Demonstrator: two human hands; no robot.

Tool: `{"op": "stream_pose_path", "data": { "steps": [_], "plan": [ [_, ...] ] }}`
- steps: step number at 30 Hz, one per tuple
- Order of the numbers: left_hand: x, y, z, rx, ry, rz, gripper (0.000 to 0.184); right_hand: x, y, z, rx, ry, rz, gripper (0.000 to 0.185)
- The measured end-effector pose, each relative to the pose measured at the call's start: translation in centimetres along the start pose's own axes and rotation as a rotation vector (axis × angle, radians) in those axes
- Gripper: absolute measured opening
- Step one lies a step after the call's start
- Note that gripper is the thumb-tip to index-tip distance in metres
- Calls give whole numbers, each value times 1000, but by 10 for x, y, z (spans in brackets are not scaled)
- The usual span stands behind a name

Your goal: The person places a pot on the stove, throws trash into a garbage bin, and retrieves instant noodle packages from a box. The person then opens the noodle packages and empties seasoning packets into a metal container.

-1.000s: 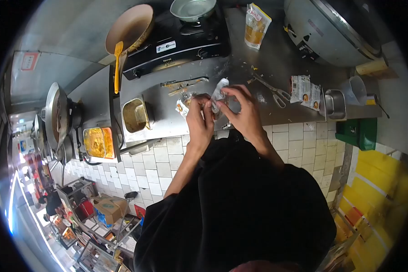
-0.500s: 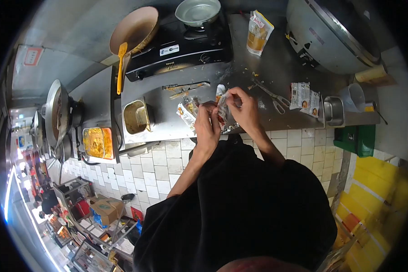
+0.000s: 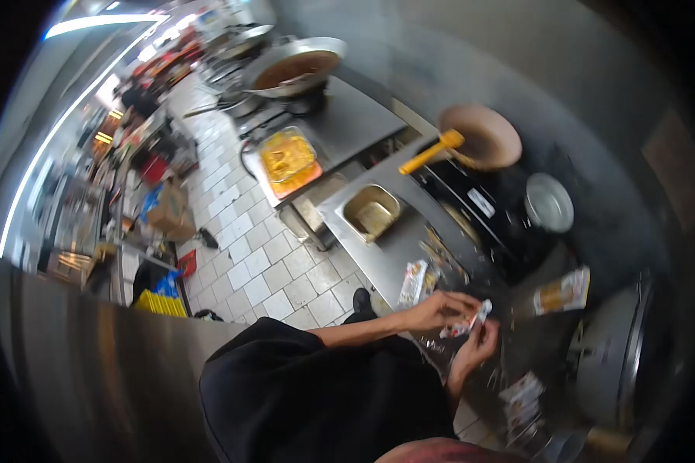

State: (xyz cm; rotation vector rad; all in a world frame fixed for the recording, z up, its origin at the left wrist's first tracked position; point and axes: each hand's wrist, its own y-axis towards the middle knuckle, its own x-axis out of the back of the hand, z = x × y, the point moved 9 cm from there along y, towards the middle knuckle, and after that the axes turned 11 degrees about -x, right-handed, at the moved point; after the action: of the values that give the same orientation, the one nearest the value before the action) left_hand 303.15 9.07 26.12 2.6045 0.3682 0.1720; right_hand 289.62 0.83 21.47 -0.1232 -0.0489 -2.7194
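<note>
My left hand (image 3: 438,311) and my right hand (image 3: 477,347) meet over the steel counter, fingers pinched on a small white packet with red print (image 3: 483,310). Motion blur hides what is inside the packet. Just left of my left hand lies another white-and-red packet (image 3: 415,282) on the counter. Thin strips of torn packaging (image 3: 444,253) are strewn beyond it. Below my right hand are several flat printed packets (image 3: 522,397), with blurred scissors (image 3: 499,376) beside them.
A steel pan (image 3: 372,214) sits at the counter's left end. Behind is a black stove (image 3: 463,193) with a brown pan (image 3: 483,131), a yellow spatula (image 3: 432,151) and a metal bowl (image 3: 549,202). A pouch (image 3: 562,292) and large cooker (image 3: 608,351) stand right. Yellow food fills a tray (image 3: 313,148).
The view has swung left, so counter and stove appear turned and shifted right. Both hands still hold a packet between them, close together over the counter.
</note>
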Motion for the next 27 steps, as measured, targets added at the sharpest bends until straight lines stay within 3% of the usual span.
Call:
{"op": "stream_pose_path", "data": {
  "steps": [3, 7, 11, 15, 18, 20, 22, 24, 27],
  "plan": [
    [15, -9, 4, -8, 17, 3, 15, -16, -7, 16, 124, 44, 13, 7],
    [19, -18, -10, -38, 217, 14, 15, -26, -4, -8, 67, 29, 236, 13],
    [11, -37, -12, 41, 177, 149, 16, -48, -5, 8, 22, 21, 453, 21],
    [6, -44, -30, -36, 233, 342, 15, -46, -20, 7, 1, -10, 541, 23],
    [-1, -54, -24, 75, 573, 464, 15, -51, -32, 7, 123, -125, 506, 23],
    [-13, -59, -19, -128, 843, 624, 15, -56, -39, 13, 142, -176, 476, 23],
    [-16, -60, -22, -130, 788, 621, 16, -62, -46, 43, 251, -283, 453, 22],
    [1, -50, -33, 79, 423, 451, 17, -58, -46, 41, 182, -204, 435, 21],
    [-5, -44, -48, -88, 417, 469, 19, -47, -50, 39, 95, -103, 359, 21]
  ]
}}
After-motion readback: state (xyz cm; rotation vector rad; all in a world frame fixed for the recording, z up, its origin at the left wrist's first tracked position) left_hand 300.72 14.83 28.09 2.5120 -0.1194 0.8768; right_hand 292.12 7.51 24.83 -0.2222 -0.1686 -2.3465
